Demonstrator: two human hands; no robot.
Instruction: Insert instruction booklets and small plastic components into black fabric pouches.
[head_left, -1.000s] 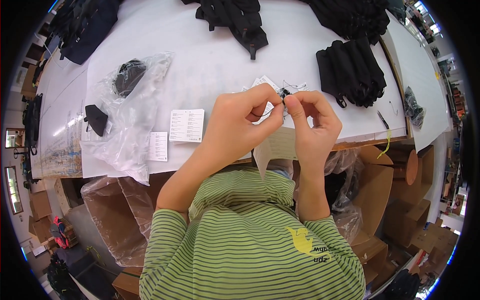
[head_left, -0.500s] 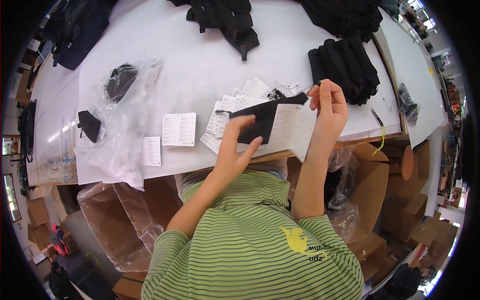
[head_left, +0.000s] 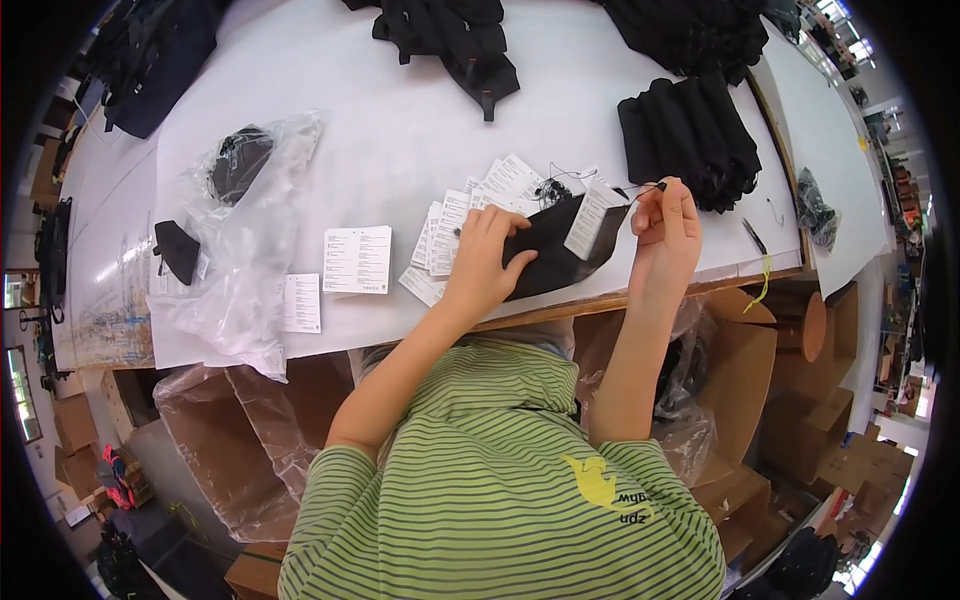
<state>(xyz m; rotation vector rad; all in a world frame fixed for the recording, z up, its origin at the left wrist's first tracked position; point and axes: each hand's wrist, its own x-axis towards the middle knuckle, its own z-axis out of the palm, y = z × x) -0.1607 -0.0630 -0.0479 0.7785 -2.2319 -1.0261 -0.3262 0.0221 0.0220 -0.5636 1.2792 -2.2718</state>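
Note:
A flat black fabric pouch (head_left: 545,250) lies at the table's near edge, tilted up toward its right end. My left hand (head_left: 485,258) grips its left side, with the fingers bent over it and the thumb below. My right hand (head_left: 668,232) is raised just past the other end, fingers pinched on a thin black string with a small dark knob (head_left: 661,186). A white printed tag (head_left: 594,222) rests across the pouch's right part. Behind the pouch, white printed tags (head_left: 505,180) are fanned out, beside a tangle of black strings (head_left: 552,192).
Further left are a stack of white cards (head_left: 357,260), a smaller stack (head_left: 304,303) and a clear plastic bag (head_left: 235,265) with black items. Folded black cloth (head_left: 690,140) and small snips (head_left: 754,236) lie to the right. Cardboard boxes (head_left: 735,370) stand below the table edge.
My left hand has closed onto the pouch and moved slightly right and up. The tag has swung from hanging beside the pouch to lying on it. My right hand has shifted slightly right and down.

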